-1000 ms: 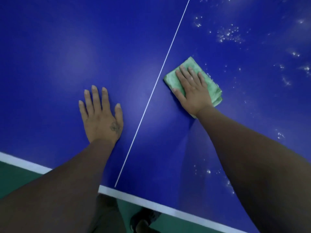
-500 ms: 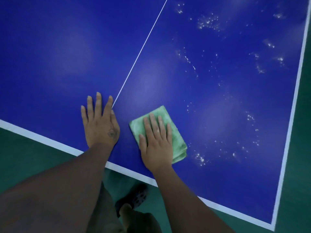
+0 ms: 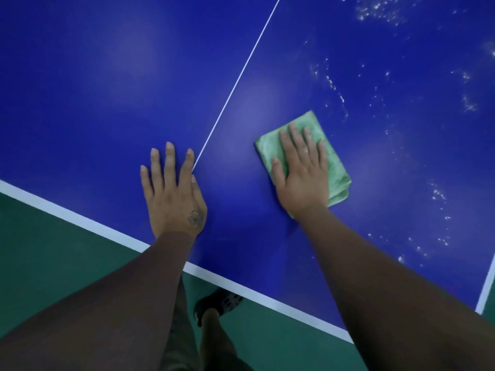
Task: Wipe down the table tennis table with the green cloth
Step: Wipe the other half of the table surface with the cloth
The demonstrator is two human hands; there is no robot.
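Right hand (image 3: 301,180) flat, pressing green cloth (image 3: 332,159) beneath.

Green floor (image 3: 53,253) below and right of frame. Soft overhead light, pale glare patches. No walls or windows visible.

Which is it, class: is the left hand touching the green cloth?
Apart. The head view shows bare blue table between the left hand and the green cloth.

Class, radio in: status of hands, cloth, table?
Right hand flat on green cloth. Left hand braced on table. White specks remain right. Nothing obstructing.
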